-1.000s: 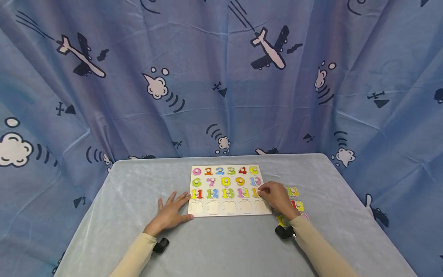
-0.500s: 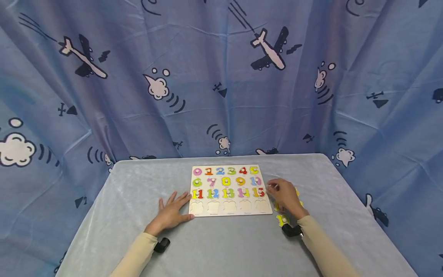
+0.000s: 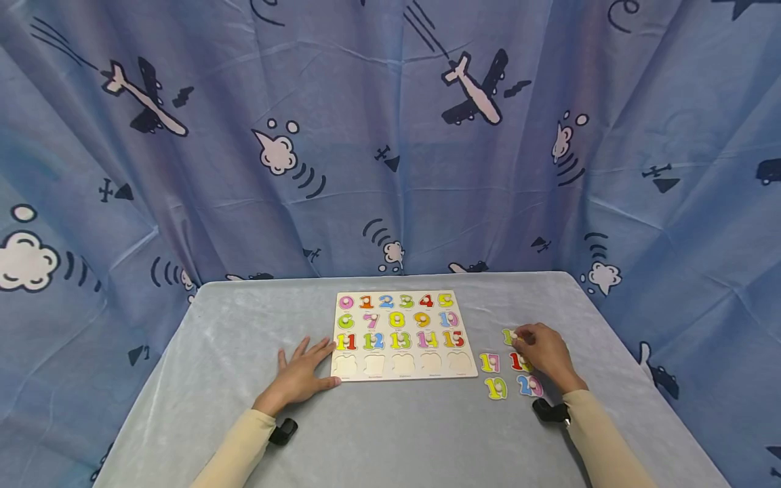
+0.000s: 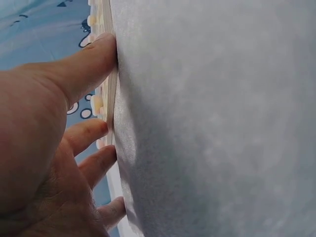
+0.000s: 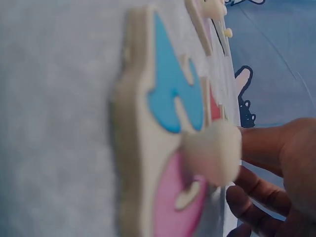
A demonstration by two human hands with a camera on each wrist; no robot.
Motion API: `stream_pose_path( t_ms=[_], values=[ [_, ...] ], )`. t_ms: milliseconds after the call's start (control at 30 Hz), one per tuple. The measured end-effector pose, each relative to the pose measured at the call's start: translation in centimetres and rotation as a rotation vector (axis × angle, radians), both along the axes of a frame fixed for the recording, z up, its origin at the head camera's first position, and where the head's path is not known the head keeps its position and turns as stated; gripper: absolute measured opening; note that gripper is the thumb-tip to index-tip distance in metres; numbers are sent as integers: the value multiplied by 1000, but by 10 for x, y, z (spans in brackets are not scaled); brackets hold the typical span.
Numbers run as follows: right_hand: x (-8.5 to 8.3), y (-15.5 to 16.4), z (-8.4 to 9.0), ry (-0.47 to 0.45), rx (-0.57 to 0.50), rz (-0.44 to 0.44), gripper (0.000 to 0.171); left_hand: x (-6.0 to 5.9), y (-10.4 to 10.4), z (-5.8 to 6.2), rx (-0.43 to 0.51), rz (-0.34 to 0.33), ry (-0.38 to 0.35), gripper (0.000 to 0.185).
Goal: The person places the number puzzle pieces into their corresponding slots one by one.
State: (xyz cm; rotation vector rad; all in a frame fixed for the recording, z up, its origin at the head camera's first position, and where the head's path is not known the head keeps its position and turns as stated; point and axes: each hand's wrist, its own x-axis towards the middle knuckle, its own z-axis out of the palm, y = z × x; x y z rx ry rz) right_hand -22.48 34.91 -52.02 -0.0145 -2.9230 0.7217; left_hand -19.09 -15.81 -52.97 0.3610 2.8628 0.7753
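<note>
The wooden number puzzle board lies on the table, numbers 0 to 15 in its upper three rows and bare recesses along the bottom row. My left hand rests flat with spread fingers at the board's left edge; in the left wrist view its fingertips touch that side. To the right of the board, my right hand has thumb and forefinger together at the knob of a green-edged number piece, covering most of it. In the right wrist view, the 20 piece and its knob hide part of the fingers.
Loose pieces lie beside the board: the 17 piece, the 19 piece, and a red-and-yellow piece partly under the right hand. A grey cloth covers the table. A blue patterned curtain hangs behind it.
My right hand has let go of the 15 piece, now in the board's third row, and moved right to the loose pieces. The left hand stays at the board's edge.
</note>
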Motion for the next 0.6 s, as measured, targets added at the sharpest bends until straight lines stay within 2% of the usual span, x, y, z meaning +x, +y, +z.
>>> stream_pose_path(
  t_ms=[367, 600],
  values=[
    [-1, 2, -5, 14, -24, -37, 25, 1, 2, -1, -19, 8, -7, 78],
    [-2, -24, 16, 126, -60, -18, 22, 2, 1, 1, -18, 4, -8, 78]
  ],
)
